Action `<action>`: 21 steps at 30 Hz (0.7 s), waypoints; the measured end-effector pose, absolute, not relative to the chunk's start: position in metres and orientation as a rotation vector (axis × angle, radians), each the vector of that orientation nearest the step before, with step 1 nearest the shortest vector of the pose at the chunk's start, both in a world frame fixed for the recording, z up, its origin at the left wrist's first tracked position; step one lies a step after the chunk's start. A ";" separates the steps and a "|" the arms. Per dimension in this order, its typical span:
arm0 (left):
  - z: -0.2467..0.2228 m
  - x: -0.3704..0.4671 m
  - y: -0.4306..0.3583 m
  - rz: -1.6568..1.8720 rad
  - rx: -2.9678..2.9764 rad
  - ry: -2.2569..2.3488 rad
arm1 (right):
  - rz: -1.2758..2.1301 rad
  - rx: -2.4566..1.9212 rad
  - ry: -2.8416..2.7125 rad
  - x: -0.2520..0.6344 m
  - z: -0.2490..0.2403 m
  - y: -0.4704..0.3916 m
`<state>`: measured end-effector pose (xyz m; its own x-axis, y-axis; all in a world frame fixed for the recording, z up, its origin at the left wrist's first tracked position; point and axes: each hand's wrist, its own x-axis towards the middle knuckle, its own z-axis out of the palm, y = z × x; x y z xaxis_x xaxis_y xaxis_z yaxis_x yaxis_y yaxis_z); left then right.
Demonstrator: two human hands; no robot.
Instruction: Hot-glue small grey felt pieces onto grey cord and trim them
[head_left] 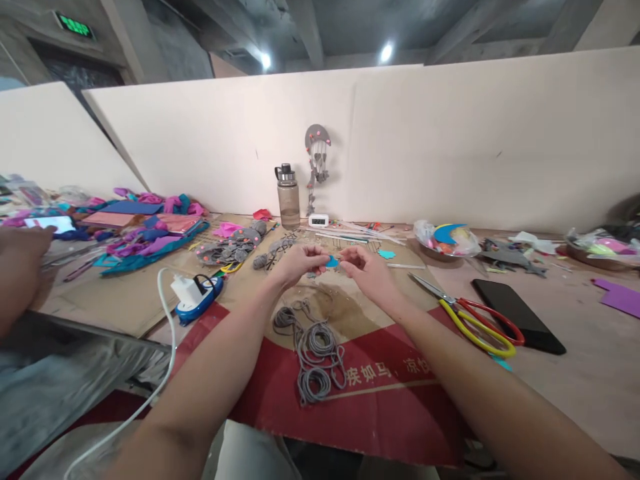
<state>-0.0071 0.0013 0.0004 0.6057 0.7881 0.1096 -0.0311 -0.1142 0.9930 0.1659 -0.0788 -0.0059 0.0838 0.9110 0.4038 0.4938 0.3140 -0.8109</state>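
Observation:
Between my two hands, above the cardboard sheet, is a small blue piece (331,262). My left hand (303,262) is closed, its thumb and fingertips pinching the left edge of this piece. My right hand (364,268) has its thumb and fingers pressed together just right of the piece; what they hold is too small to make out. Coils of grey cord (320,343) lie on the red and tan cardboard (390,427) below my hands. A teal cut-out (387,255) lies just beyond my right hand.
Scissors (480,323) and a black phone (520,317) lie at right, near a bowl (445,250). A blue power strip (200,303) with a white cable sits left, near grey pieces (235,245). A bottle (289,200) stands behind. Another person's hand (23,267) is far left.

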 end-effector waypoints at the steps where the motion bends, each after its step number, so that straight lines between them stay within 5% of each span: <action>1: 0.001 -0.010 0.005 0.833 1.481 0.652 | 0.544 -1.327 -1.544 0.166 -0.007 -0.080; 8: 0.007 -0.026 0.023 1.040 1.203 0.640 | 0.685 -1.371 -1.530 0.177 0.003 -0.090; 21: 0.004 -0.029 0.035 1.197 1.010 0.629 | 0.329 -1.482 -2.137 0.118 -0.007 -0.057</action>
<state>-0.0292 0.0346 0.0040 0.2834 0.9534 0.1037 -0.4550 0.0384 0.8897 0.1181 -0.0574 -0.0075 -0.2708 0.9232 0.2728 0.7985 0.3737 -0.4719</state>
